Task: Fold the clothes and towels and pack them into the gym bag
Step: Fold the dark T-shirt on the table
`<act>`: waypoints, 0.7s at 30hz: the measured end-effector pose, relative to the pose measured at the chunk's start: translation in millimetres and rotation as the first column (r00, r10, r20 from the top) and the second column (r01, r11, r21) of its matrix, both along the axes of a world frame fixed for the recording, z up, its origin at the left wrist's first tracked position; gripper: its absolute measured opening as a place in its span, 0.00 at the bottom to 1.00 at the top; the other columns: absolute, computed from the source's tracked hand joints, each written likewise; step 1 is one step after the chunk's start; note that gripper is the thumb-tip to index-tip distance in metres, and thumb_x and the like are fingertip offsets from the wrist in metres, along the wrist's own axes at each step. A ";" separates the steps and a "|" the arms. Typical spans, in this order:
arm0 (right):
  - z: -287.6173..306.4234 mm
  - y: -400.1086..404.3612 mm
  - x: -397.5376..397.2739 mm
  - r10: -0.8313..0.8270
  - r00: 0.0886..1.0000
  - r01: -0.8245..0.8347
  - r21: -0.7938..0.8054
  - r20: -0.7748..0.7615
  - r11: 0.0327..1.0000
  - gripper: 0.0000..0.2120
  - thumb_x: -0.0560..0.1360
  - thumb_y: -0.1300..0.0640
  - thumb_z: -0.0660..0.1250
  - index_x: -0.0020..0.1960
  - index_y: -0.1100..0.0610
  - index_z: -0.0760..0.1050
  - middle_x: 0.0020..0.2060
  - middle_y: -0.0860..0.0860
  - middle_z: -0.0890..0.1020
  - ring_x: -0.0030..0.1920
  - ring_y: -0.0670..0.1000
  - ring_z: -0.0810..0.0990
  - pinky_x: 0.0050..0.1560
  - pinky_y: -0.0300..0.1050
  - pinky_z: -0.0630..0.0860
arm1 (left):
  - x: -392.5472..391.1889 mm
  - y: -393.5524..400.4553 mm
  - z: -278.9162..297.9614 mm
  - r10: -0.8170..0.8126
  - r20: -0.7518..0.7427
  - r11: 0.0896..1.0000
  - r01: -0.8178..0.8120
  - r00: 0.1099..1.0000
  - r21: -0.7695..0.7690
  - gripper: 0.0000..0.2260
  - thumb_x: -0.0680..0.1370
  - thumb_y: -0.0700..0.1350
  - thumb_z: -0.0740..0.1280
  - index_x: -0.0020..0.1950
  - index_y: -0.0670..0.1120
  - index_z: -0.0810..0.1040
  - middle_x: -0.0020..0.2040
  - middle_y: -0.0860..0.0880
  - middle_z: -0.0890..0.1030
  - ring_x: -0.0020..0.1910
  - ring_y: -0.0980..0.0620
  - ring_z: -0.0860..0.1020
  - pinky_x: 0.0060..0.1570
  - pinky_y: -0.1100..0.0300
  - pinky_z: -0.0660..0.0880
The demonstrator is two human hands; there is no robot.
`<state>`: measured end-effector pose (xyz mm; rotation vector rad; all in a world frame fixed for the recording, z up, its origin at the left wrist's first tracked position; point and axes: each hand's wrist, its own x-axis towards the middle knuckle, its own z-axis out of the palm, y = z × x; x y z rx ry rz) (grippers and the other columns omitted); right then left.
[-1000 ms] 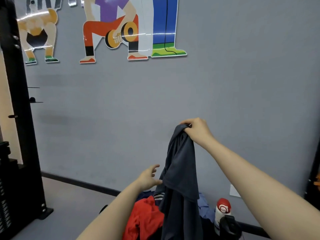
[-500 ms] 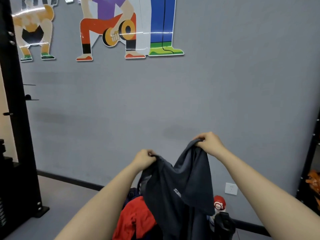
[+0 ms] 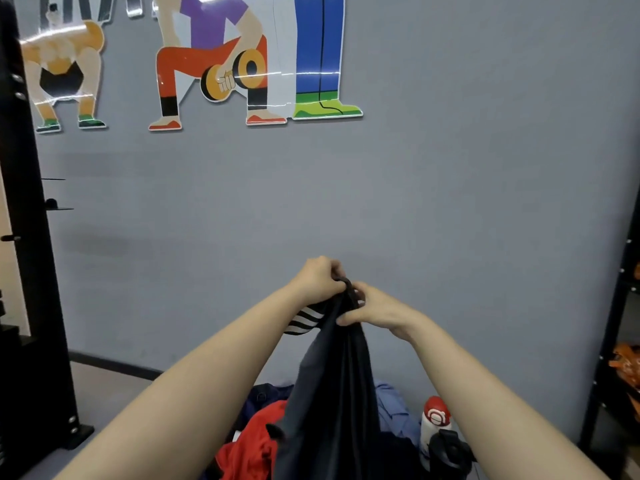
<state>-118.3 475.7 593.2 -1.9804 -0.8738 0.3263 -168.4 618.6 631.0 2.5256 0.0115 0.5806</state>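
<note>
Both grips, left hand (image 3: 320, 277) and right hand (image 3: 372, 308), touching, pinched on top edge of dark grey striped sports shirt (image 3: 332, 386); long axis hanging straight down, equally near both.

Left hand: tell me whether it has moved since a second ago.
Yes. The left hand has risen and gone right, from low beside the hanging dark garment to its top, meeting the right hand, higher above the red cloth.
</note>
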 end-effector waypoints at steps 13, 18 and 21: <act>18.6 21.4 -1.5 -0.396 0.909 0.358 0.245 0.128 0.901 0.07 0.71 0.65 0.68 0.43 0.54 0.81 0.40 0.51 0.83 0.45 0.51 0.81 0.44 0.42 0.75 | -22.6 22.7 -69.9 -0.252 -0.068 0.808 0.171 0.965 -0.564 0.23 0.71 0.43 0.75 0.63 0.47 0.71 0.54 0.52 0.79 0.48 0.55 0.79 0.48 0.65 0.77; 25.4 20.6 -4.1 -0.377 0.923 0.330 0.350 0.076 0.877 0.08 0.71 0.65 0.70 0.39 0.52 0.79 0.35 0.48 0.81 0.40 0.48 0.78 0.38 0.38 0.74 | -24.0 23.3 -104.8 -0.188 -0.123 0.844 0.096 0.975 -0.528 0.19 0.74 0.37 0.71 0.64 0.43 0.72 0.59 0.43 0.78 0.52 0.50 0.77 0.54 0.58 0.75; 26.5 15.1 -3.0 -0.361 0.932 0.322 0.389 0.029 0.863 0.08 0.71 0.68 0.69 0.41 0.56 0.81 0.39 0.53 0.83 0.43 0.51 0.79 0.45 0.44 0.76 | -25.0 28.0 -114.9 -0.257 -0.234 0.790 0.065 0.938 -0.609 0.16 0.76 0.39 0.69 0.63 0.43 0.74 0.58 0.43 0.80 0.54 0.49 0.78 0.54 0.62 0.75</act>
